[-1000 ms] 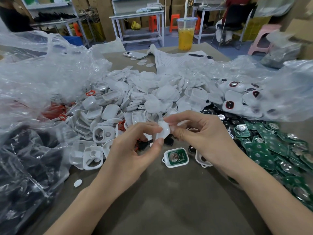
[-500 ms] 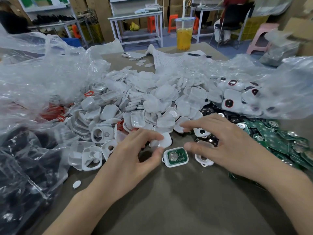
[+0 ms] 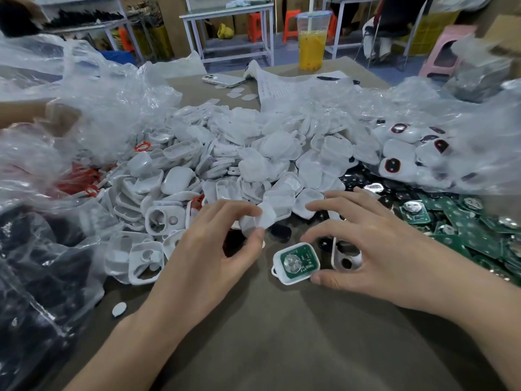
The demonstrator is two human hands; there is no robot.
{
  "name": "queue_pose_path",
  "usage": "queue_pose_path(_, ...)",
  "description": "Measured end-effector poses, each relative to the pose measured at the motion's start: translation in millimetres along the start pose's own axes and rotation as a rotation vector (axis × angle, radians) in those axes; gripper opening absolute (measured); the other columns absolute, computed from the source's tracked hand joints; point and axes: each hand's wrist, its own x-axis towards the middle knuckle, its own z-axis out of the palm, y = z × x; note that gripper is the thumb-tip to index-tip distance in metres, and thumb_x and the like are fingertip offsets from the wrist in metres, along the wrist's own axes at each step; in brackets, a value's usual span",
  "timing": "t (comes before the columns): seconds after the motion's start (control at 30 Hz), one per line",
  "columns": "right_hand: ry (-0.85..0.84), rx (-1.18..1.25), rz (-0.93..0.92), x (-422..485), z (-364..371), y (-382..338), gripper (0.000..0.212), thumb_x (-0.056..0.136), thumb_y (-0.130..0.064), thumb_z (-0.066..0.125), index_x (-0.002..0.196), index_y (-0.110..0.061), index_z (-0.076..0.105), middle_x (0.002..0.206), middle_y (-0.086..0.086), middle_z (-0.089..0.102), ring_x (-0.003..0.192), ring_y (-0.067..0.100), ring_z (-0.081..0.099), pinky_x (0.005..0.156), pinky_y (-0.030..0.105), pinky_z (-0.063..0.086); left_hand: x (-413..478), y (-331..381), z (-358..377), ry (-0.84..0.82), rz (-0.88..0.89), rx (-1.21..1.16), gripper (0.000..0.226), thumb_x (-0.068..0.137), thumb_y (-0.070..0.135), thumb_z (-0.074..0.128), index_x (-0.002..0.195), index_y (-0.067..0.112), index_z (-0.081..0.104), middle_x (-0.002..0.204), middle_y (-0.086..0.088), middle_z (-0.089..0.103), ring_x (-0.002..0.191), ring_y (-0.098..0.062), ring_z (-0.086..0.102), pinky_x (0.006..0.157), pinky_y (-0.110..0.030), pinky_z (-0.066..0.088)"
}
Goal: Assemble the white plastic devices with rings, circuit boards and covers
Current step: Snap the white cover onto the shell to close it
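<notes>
My L hand [image 3: 208,249] pinches white cover [image 3: 266,217], part hidden; R hand [image 3: 366,244] spread over device [image 3: 296,262] w/ board, grip unclear.

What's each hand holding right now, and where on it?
Left hand pinches a white cover by its edge. Right hand straddles the board-fitted housing; grip cannot be told.

Left hand [image 3: 208,249] pinches white cover [image 3: 266,217]; right hand [image 3: 375,244] touches device [image 3: 296,263].

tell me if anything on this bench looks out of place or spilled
One small white oval piece lies alone on the table, apart from the heap of white housings. An orange drink cup stands at the far edge beside the paper sheet: a spill risk.
</notes>
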Motion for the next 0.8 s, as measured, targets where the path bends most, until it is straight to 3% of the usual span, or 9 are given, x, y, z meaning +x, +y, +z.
queue_pose_path(0.4,0.009,0.01,-0.029,-0.8,0.5,-2.0,0.041,0.079,-0.072,0.056,0.117,-0.054,0.052,0.148,-0.03,0.032,0.147,-0.007,0.005,0.12,0.021,0.01,-0.7,0.4,0.0,0.017,-0.008,-0.003,0.019,0.092,0.035,0.064,0.11,0.031,0.064,0.107,0.022,0.061,0.099,0.001,0.057,0.087,-0.009,0.038)
queue_pose_path(0.6,0.007,0.01,-0.023,-1.1,0.6,-1.9,0.042,0.079,-0.072,0.056,0.116,-0.053,0.053,0.147,-0.03,0.033,0.147,-0.007,0.005,0.12,0.018,0.007,-1.3,1.1,-1.2,-0.068,-0.012,0.166,0.023,0.093,0.036,0.062,0.113,0.025,0.066,0.111,0.019,0.061,0.109,0.0,0.049,0.095,-0.007,0.032)
queue_pose_path(0.7,0.012,0.016,-0.02,-1.3,0.7,-2.0,0.042,0.079,-0.072,0.057,0.116,-0.053,0.054,0.147,-0.029,0.035,0.147,-0.007,0.006,0.121,0.021,0.011,-2.3,2.8,-0.3,-0.036,0.039,0.258,0.022,0.094,0.033,0.065,0.112,0.021,0.071,0.115,0.01,0.061,0.11,-0.013,0.049,0.101,-0.02,0.034)
queue_pose_path(0.8,0.014,0.022,-0.016,-1.4,0.7,-1.8,0.042,0.079,-0.073,0.056,0.115,-0.053,0.054,0.147,-0.028,0.035,0.147,-0.005,0.008,0.122,0.028,0.015,-3.8,7.5,-2.0,-0.024,0.103,0.199,0.023,0.096,0.042,0.059,0.107,0.025,0.07,0.106,0.014,0.06,0.102,-0.012,0.052,0.099,-0.024,0.037)
